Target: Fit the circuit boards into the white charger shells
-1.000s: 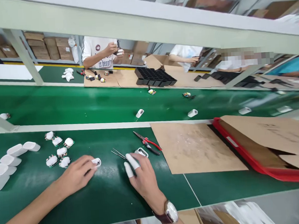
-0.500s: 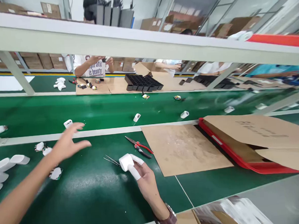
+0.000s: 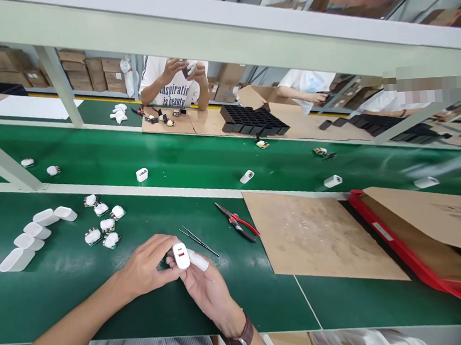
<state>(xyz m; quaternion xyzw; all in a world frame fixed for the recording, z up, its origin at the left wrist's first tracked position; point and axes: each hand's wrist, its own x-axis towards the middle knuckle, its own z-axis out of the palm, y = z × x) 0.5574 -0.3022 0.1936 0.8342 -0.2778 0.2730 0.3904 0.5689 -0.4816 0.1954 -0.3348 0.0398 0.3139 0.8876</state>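
Both my hands hold one white USB charger (image 3: 181, 255), its face with two ports turned toward me. The fingers of my left hand (image 3: 148, 266) close on its left side. My right hand (image 3: 208, 288), with white finger covers, cradles it from the right and below; some of those fingers are hidden behind it. Just beyond lie metal tweezers (image 3: 199, 241) and red-and-black long-nose pliers (image 3: 237, 223). Left of the hands rest several charger circuit boards with white caps (image 3: 107, 225). Farther left stands a row of white charger shells (image 3: 31, 232).
A brown cardboard sheet (image 3: 316, 235) lies to the right, beside a red tray (image 3: 424, 270) with cardboard in it. Beyond the bench edge, a green conveyor (image 3: 198, 159) carries white housings and boards. A pale frame beam (image 3: 222, 43) crosses overhead. Co-workers sit opposite.
My left hand has come from its open reach near the conveyor down to the charger in my right hand. The charger now shows its port face, and the view has shifted left.
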